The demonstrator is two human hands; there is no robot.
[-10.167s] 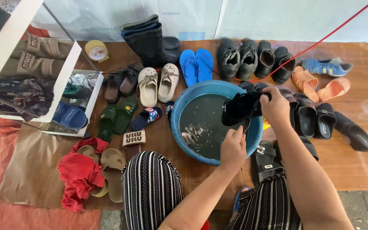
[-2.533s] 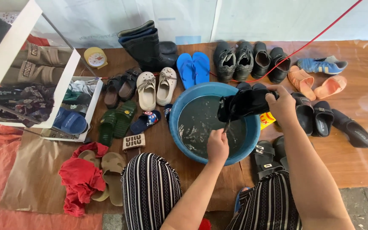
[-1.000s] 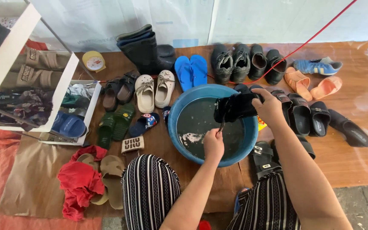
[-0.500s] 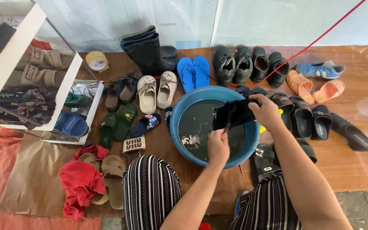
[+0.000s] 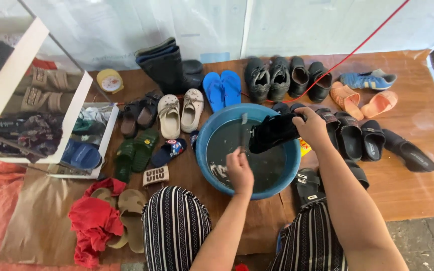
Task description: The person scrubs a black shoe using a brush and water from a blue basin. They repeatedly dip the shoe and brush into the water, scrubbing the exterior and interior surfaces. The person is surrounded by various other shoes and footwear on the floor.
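A blue basin (image 5: 212,131) of dark soapy water sits on the wooden floor between my knees. My right hand (image 5: 311,128) grips a black shoe (image 5: 273,132) and holds it tilted over the basin's right half. My left hand (image 5: 239,170) is over the water, closed on a thin brush (image 5: 242,131) whose handle points up toward the shoe. Foam floats by the basin's near-left wall.
Footwear rings the basin: black boots (image 5: 166,66), blue flip-flops (image 5: 222,88), beige clogs (image 5: 181,111), black shoes (image 5: 287,78), orange slip-ons (image 5: 361,100), black sandals (image 5: 366,139). A white shoe rack (image 5: 35,116) stands left, a red cloth (image 5: 93,225) lies near left.
Over ten seconds the black shoe stayed above the basin in my right hand. My left hand shifted slightly back and forth with the brush beside the shoe.
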